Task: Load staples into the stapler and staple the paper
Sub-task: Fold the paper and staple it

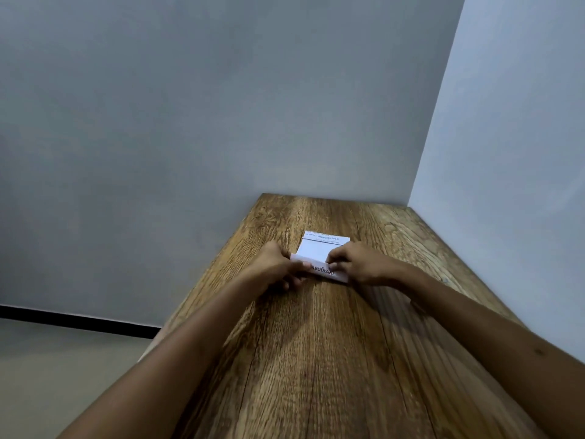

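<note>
A small white printed paper (316,248) lies on the wooden table (316,359) toward its far end. Its near edge is folded over into a flap with black upside-down print. My left hand (278,267) pinches the left end of that flap, thumb on top. My right hand (357,264) pinches the right end, fingers pressing the fold. Both forearms reach in from the bottom of the view. No stapler or staples are in view.
The table runs into a corner between a grey wall (158,122) ahead and a lighter wall (522,153) on the right. Its left edge drops off to a pale floor (63,375) with a black skirting strip.
</note>
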